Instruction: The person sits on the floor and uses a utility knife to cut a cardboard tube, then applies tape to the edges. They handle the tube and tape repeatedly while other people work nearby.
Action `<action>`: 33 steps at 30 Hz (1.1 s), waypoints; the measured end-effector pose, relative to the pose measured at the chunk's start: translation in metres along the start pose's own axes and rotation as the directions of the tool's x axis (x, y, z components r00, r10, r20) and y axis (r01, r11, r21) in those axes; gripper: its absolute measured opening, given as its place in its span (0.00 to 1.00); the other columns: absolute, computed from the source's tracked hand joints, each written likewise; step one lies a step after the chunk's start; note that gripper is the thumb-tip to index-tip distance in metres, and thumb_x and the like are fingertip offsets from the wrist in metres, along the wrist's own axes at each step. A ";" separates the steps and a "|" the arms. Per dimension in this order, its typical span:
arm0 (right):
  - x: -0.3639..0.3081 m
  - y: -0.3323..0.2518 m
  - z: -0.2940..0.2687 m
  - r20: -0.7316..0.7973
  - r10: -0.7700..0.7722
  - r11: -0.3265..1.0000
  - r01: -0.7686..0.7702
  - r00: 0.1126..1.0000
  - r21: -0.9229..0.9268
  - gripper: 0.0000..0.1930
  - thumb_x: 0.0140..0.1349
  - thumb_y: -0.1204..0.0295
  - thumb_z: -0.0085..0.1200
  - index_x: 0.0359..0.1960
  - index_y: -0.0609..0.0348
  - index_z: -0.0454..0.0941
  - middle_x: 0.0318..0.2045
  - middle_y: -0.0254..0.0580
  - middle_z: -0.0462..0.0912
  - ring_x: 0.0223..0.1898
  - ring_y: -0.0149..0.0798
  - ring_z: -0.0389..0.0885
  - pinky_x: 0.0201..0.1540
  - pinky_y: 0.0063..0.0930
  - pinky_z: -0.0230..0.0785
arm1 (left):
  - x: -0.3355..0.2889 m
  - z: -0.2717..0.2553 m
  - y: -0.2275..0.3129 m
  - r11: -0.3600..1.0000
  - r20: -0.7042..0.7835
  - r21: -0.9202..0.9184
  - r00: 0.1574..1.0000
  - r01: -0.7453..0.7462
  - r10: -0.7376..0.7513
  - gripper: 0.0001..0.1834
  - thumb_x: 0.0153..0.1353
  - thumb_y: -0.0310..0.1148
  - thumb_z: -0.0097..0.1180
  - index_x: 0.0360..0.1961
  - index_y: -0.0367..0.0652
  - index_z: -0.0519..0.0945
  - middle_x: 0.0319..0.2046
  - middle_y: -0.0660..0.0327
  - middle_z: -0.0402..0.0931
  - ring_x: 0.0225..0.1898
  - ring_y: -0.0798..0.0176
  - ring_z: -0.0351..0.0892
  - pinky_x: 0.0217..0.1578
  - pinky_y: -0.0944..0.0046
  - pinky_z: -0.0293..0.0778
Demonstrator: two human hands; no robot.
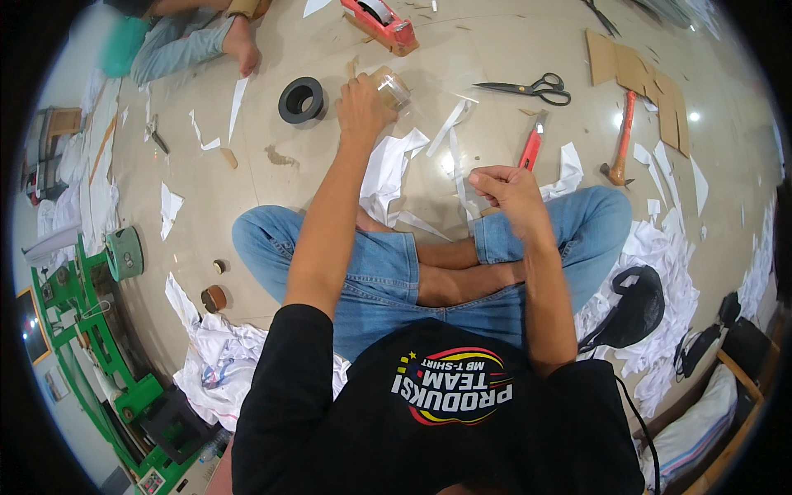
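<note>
My left hand (364, 109) reaches forward over the floor, its fingers closed on a roll of clear tape (389, 89) with a tan core. Close by on its left lies a black ring-shaped spool (301, 101). My right hand (505, 188) hovers above my crossed legs, thumb and fingers pinched together; whatever is between them is too small to make out. A red box cutter (533, 142) lies just beyond that hand. Black-handled scissors (528, 88) rest farther out. White scraps (392, 169) spread on the floor between my arms.
A red tape dispenser (382, 25) stands ahead. To the right are a hammer (623, 140) with an orange handle, cardboard pieces (639, 74), and a black bag (631, 309) on white cloth. Green machinery (99, 330) stands left. Another person's bare foot (241, 47) shows at upper left.
</note>
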State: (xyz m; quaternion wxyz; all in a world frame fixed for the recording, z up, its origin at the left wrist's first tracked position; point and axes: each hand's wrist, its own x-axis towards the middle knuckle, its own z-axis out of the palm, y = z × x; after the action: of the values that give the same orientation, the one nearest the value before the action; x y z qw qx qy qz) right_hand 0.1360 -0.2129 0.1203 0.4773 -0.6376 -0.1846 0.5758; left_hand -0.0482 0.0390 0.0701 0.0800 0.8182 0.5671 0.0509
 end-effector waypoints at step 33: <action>0.029 0.038 0.017 0.012 0.092 0.996 -0.093 0.996 0.019 0.08 0.64 0.70 0.70 0.34 0.63 0.87 0.27 0.30 0.82 0.29 0.22 0.69 0.34 0.19 0.61 | 0.038 -0.010 -0.023 0.999 0.206 -0.018 0.978 -0.029 0.032 0.42 0.34 0.49 0.84 0.46 0.27 0.84 0.43 0.41 0.87 0.48 0.41 0.88 0.51 0.51 0.86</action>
State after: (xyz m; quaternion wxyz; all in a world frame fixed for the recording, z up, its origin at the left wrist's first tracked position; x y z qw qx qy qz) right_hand 0.1159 -0.2018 0.0747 0.4553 -0.6376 -0.1520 0.6025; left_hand -0.0578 0.0830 0.0749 0.1435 0.8270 0.5428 -0.0287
